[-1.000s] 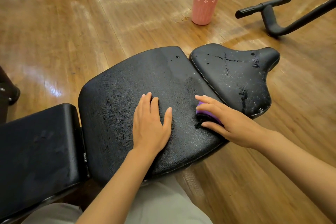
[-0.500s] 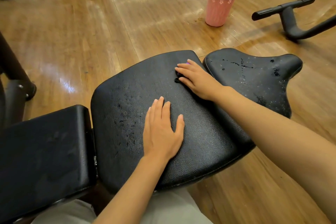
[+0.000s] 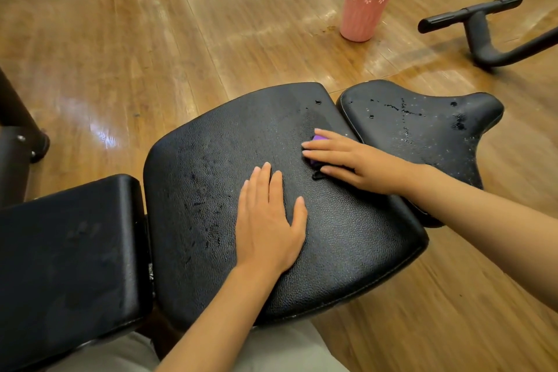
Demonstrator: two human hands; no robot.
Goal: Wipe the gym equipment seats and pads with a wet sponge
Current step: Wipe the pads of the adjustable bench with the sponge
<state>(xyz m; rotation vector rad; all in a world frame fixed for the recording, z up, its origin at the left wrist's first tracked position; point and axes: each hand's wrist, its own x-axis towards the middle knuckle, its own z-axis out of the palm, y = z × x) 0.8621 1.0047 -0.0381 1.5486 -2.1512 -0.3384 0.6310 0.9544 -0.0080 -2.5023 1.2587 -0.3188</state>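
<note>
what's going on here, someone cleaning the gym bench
Yes. A person is wiping the big black seat pad. The right hand presses a purple sponge near the pad's far right edge, while the left hand rests flat on its middle. A pink cup stands on the wooden floor beyond.

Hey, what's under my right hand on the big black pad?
A purple sponge lies under the right hand, pressed on the large black seat pad. Only its purple edges show past the fingers; the rest is covered.
</note>
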